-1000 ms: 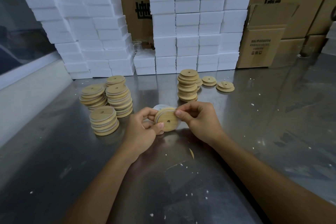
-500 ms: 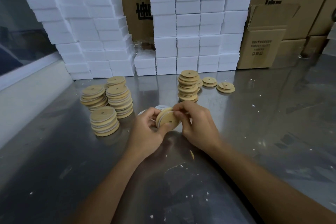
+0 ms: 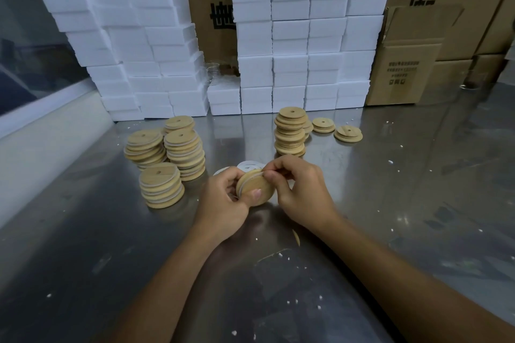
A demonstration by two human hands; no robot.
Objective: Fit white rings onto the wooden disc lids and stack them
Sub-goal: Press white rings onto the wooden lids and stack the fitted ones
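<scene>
The steel worktop (image 3: 390,203) carried ringed lid stacks (image 3: 178,153) off to the left of the hands and a bare-lid stack (image 3: 289,131) just beyond them. Both hands met at the middle, the left hand (image 3: 223,203) nearer the ringed stacks. It gripped the wooden lid (image 3: 255,188) on edge, its flat face turned towards the person, thumb across it. The right hand (image 3: 301,189) pinched the white ring (image 3: 257,174) at the lid's upper rim. Spare rings (image 3: 250,166) lay just behind.
</scene>
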